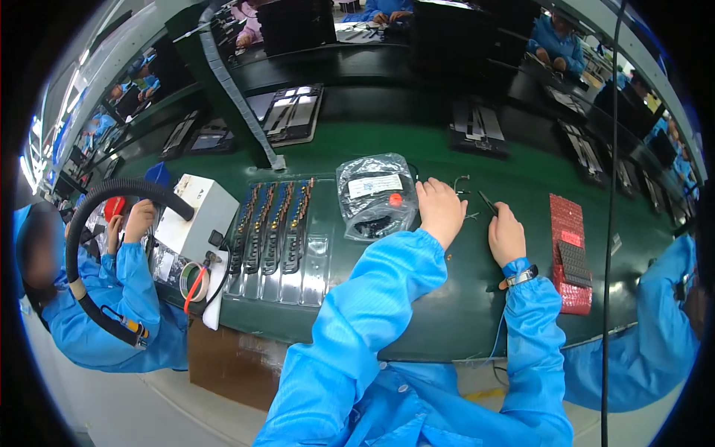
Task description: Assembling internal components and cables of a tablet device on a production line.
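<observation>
My left hand (441,212) lies palm down at the right edge of a clear plastic bag (380,179), its fingers stretched forward. The bag has a white label, an orange-red spot and dark contents. Whether the hand touches the bag, and what lies under the palm, I cannot tell. My right hand (507,237) is closed on dark tweezers (488,203), whose tips point forward and left. Between the hands lie several small metal-coloured parts (462,191), too small to name. A watch (520,277) sits on my right wrist.
Left of the bag, a clear tray (316,272) holds rows of small dark parts. Beyond stands a white box (197,212) with a black hose (93,205), near a co-worker's hands (139,220). Red bubble wrap (566,223) lies at right; a green post (231,97) rises behind.
</observation>
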Action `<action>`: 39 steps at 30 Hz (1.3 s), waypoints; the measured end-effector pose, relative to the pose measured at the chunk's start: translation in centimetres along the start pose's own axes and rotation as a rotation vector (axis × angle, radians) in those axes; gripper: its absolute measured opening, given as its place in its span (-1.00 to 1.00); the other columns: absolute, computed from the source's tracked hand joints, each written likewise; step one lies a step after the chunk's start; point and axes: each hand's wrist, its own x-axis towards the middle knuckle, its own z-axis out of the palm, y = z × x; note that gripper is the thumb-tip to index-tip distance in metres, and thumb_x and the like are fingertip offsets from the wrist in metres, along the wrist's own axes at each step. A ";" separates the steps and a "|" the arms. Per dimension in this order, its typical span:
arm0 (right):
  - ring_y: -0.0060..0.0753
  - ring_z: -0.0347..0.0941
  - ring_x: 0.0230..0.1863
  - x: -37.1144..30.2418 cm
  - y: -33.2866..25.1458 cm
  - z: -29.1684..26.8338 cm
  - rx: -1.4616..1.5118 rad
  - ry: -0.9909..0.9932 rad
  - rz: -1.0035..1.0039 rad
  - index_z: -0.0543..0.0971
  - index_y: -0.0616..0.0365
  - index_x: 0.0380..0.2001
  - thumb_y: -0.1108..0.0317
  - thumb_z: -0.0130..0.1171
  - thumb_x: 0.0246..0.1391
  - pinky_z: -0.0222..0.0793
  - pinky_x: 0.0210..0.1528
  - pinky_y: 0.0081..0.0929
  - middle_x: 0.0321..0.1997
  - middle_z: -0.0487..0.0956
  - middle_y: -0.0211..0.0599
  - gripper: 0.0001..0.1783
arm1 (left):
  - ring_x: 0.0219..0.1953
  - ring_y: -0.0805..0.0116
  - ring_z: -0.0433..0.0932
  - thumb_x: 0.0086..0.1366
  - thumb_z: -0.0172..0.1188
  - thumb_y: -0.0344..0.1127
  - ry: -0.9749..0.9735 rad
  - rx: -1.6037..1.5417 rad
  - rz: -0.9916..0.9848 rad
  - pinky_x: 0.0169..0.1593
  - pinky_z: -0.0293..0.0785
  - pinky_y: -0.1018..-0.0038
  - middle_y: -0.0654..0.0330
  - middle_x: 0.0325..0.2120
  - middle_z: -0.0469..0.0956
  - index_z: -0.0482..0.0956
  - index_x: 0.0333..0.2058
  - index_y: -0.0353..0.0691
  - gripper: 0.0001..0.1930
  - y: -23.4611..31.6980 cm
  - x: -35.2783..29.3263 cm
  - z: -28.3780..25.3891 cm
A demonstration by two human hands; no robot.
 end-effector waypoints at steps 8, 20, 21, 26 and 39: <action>0.08 0.35 -0.22 -0.1 -1.3 0.3 0.028 -0.030 -0.022 0.38 0.17 -0.16 0.46 -0.09 0.00 0.34 -0.21 -0.17 -0.23 0.39 -0.04 -0.73 | 0.12 -0.07 0.19 0.16 -0.11 0.14 -0.139 0.020 -0.153 0.22 -0.18 0.03 -0.15 -0.02 0.33 0.30 0.01 -0.47 -0.29 -2.6 0.0 -2.5; 0.03 0.32 -0.10 -0.4 0.2 1.3 0.110 -0.045 -0.152 0.32 0.26 -0.06 0.46 -0.16 0.10 0.25 -0.07 -0.30 -0.12 0.37 0.01 -0.69 | -0.05 0.12 0.35 0.11 0.04 -0.06 0.213 -0.114 0.073 0.07 0.15 0.15 -0.03 -0.17 0.43 0.41 -0.11 -0.45 -0.47 -3.7 -8.5 -14.0; 0.02 0.31 -0.07 -0.4 1.6 0.9 0.091 -0.013 -0.151 0.32 0.29 -0.05 0.46 -0.16 0.11 0.23 -0.02 -0.32 -0.10 0.38 0.02 -0.68 | -0.21 0.24 0.42 0.07 0.09 -0.14 0.189 -0.276 0.145 -0.14 0.33 0.31 0.07 -0.34 0.47 0.44 -0.19 -0.43 -0.55 -4.8 -10.2 -17.0; 0.00 0.27 0.04 -2.4 2.3 0.1 0.028 -0.061 -0.131 0.31 0.35 -0.03 0.45 -0.16 0.12 0.14 0.10 -0.35 -0.02 0.36 0.04 -0.66 | -0.56 0.03 0.51 0.13 0.05 -0.24 0.500 -0.132 -0.785 -0.47 0.42 0.26 0.06 -0.64 0.51 0.42 -0.15 -0.17 -0.70 -21.6 -16.4 -29.0; -0.06 0.39 -0.15 -2.3 -5.2 -2.5 -0.147 -0.030 -0.181 0.43 0.37 -0.18 0.53 0.00 -0.01 0.26 0.00 -0.37 -0.20 0.46 0.06 -0.72 | 0.10 0.02 0.25 0.15 -0.02 -0.12 0.861 0.205 -1.224 0.15 0.11 0.22 -0.14 0.02 0.28 0.38 -0.03 -0.24 -0.55 -59.5 -16.9 -22.1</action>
